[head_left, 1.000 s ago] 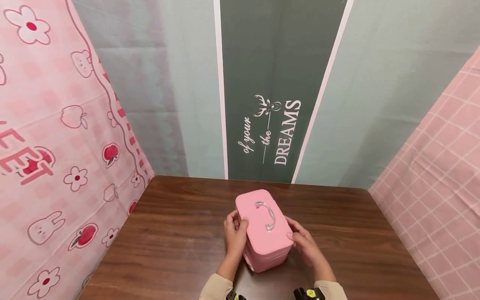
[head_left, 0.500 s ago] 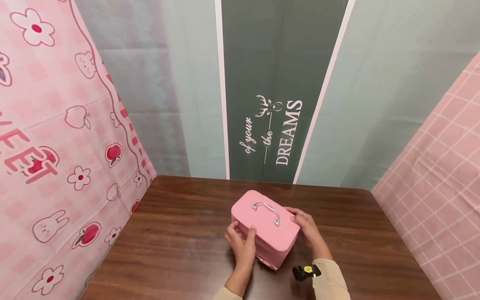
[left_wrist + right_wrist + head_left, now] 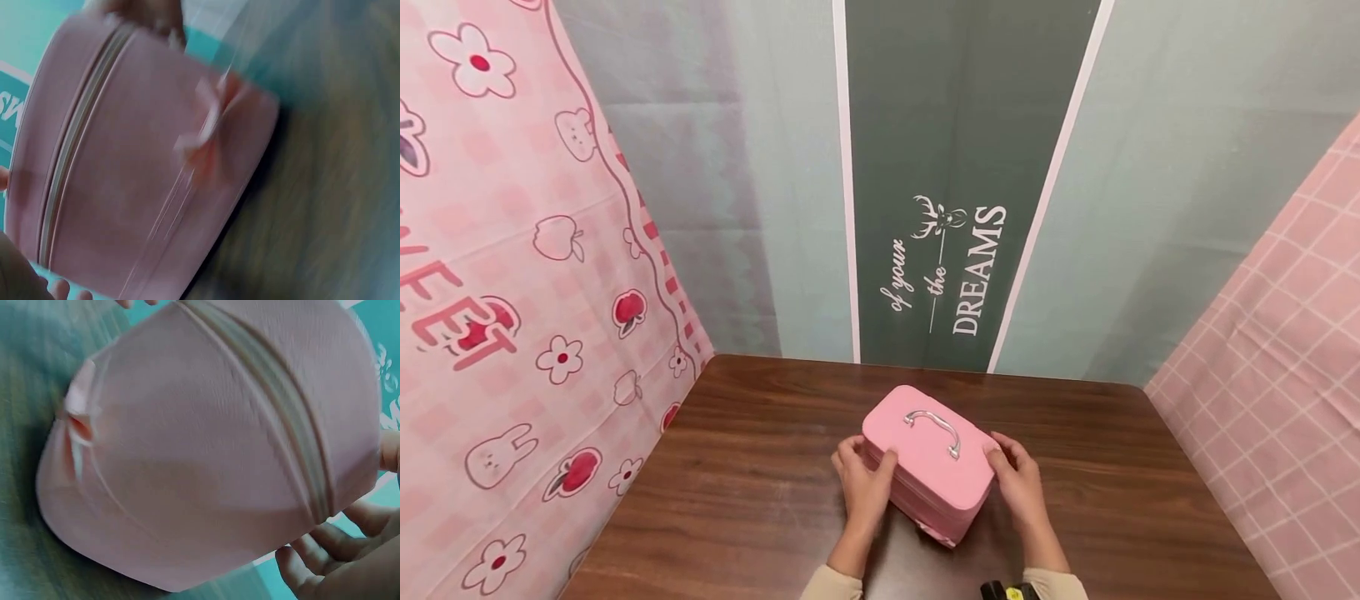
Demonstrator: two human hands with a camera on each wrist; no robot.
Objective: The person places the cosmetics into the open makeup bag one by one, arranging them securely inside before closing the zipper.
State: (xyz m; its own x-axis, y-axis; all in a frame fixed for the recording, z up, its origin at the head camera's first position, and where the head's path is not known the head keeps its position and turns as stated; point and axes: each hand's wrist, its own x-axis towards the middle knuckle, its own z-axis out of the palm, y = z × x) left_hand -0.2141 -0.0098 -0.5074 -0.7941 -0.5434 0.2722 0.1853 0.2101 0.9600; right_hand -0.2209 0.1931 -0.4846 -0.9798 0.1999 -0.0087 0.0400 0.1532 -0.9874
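Observation:
A pink cosmetic case (image 3: pixel 925 467) with a silver carrying handle (image 3: pixel 932 429) on its lid stands askew on the table in the head view. My left hand (image 3: pixel 862 492) holds its left side, thumb at the lid's edge. On the right end, my right hand (image 3: pixel 1021 487) grips the lid's corner with the thumb on top; its fingers are partly hidden behind the case. In the left wrist view a zipper (image 3: pixel 81 137) runs round the case below the lid, and a pink ribbon bow (image 3: pixel 215 128) sits low on the front. The right wrist view shows curled fingers (image 3: pixel 312 556) by the zipper.
The dark wooden table (image 3: pixel 737 467) extends around the case. Behind it hangs a grey-green curtain (image 3: pixel 955 125) with lettering. Pink printed cloth (image 3: pixel 497 400) borders the left side, and pink checked cloth (image 3: pixel 1285 375) the right.
The case has turned counterclockwise, its long front side swinging round toward me, mostly in the first half second. Since then, my left hand has shifted left and my right hand nearer the front.

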